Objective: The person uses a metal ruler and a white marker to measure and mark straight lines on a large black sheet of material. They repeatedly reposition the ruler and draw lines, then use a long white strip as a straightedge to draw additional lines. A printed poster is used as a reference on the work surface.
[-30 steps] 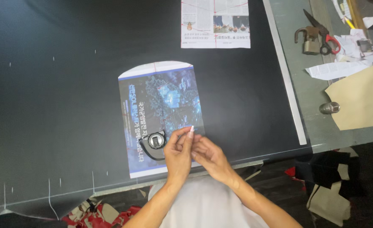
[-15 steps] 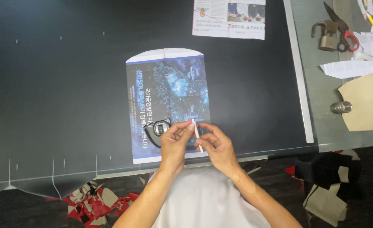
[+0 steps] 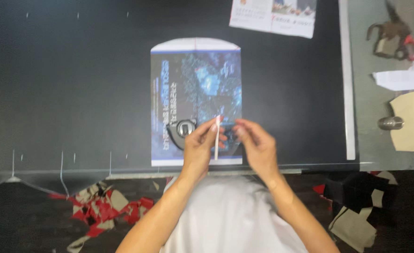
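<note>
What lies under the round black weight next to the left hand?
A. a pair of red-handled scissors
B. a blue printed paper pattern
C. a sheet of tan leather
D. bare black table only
B: the weight rests on the blue pattern, which lies flat on the black table; the left hand holds a thin white stick just beside it.

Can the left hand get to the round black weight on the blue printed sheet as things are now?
Probably yes. The left hand hovers just beside the round black weight on the blue printed sheet, and nothing lies between them. But its fingers hold a thin white stick, which might hinder a grip.
</note>
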